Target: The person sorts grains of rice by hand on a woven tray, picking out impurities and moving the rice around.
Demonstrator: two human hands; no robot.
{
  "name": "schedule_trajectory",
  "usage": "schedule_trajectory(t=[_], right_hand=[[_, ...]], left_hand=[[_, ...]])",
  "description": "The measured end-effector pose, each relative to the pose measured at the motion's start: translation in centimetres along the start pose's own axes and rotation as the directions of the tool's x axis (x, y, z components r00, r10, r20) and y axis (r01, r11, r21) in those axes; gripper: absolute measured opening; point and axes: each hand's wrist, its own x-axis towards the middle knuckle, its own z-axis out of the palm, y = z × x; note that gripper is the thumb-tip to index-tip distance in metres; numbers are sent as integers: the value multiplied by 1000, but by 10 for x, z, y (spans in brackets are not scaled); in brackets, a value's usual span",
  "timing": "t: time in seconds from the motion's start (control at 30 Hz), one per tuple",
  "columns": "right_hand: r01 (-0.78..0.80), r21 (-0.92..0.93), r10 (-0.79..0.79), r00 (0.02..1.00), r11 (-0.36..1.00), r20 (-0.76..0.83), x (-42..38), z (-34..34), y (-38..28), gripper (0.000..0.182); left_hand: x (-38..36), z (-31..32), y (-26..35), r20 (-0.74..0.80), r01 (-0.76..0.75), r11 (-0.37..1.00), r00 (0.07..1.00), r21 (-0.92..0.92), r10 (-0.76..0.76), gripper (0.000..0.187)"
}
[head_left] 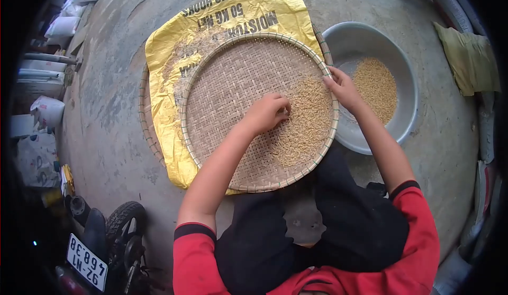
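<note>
A round woven bamboo winnowing tray lies tilted over my knees and a yellow sack. Unhusked rice grains are spread in a layer along its right side. My left hand is over the tray at the left edge of the grain, fingers curled together in a pinch; what they hold, if anything, is too small to make out. At the tray's right rim, my right hand grips the edge, thumb on the inner side. Close beside that hand stands a wide metal basin with a heap of grain inside.
Under the tray, a yellow printed sack with chaff on it covers another woven tray. A parked motorbike is at lower left. White sacks line the left side, and a draped yellowish cloth hangs at right. The floor is concrete.
</note>
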Motion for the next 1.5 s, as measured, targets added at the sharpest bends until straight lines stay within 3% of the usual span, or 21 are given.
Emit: schedule_trajectory(t=[0.3, 0.4, 0.5, 0.57, 0.67, 0.8, 0.87, 0.9, 0.93, 1.0, 1.03, 1.1, 1.13, 1.2, 1.27, 1.4, 1.5], right_hand=[[2, 13, -2, 1000, 1000, 10, 1, 0, 2, 52], [-6, -23, 6, 1000, 1000, 17, -1, 0, -4, 52], [6, -50, -5, 1000, 999, 19, -2, 0, -5, 52], [3, -44, -2, 1000, 999, 19, -2, 0, -6, 52], [1, -43, 0, 1000, 999, 17, -2, 1, -7, 52], [0, -46, 2, 1000, 999, 30, -3, 0, -8, 53], [-2, -22, 2, 1000, 1000, 26, -2, 0, -4, 52], [-3, 0, 3, 1000, 1000, 19, -1, 1, -2, 52], [-5, -2, 5, 1000, 1000, 13, -3, -1, -3, 52], [145, -259, -131, 989, 955, 71, -6, -6, -8, 49], [145, -273, -129, 989, 951, 74, -5, -8, -6, 49], [131, -437, -83, 988, 890, 129, -2, -9, 3, 48], [24, -211, -15, 999, 977, 47, -8, 0, -24, 52], [-4, -31, 4, 1000, 1000, -4, -4, 2, -6, 52], [-15, -23, 16, 1000, 1000, 14, -2, 1, -7, 52], [-19, -24, 20, 1000, 1000, 23, -3, 1, -7, 52], [-12, -20, 12, 1000, 1000, 7, -3, 1, -4, 52]], left_hand=[[9, -2, -8, 61, -31, 996, 997, -88, 36, 12], [13, -2, -7, 83, -16, 999, 996, -45, 20, 11], [12, -3, -4, 69, -97, 995, 993, 31, 95, 10], [6, -6, 7, 24, -28, 991, 999, 134, 25, 10], [4, -1, 4, 38, 35, 988, 998, 152, -41, 11], [4, 3, 5, -6, -24, 983, 1000, 183, 25, 12], [8, -1, 16, -26, 70, 984, 997, 166, -67, 10], [17, -2, 22, 26, 136, 980, 991, -147, -133, 12], [28, -9, 46, 98, 206, 871, 979, -446, -181, 15], [39, -35, 114, 103, 14, 647, 990, -762, 99, 26], [45, -38, 124, 93, 4, 639, 990, -769, 106, 26], [58, -45, 131, -56, -248, 710, 958, -659, 283, 34], [59, -45, 121, -72, -257, 710, 957, -656, 281, 34], [54, -39, 79, -183, -101, 900, 983, -424, 24, 29], [33, -34, 50, -94, 179, 916, 969, -359, -226, 23], [2, -11, 14, 5, 333, 908, 939, -255, -343, 20], [-6, 1, 10, -86, 161, 979, 981, -126, -172, 19]])
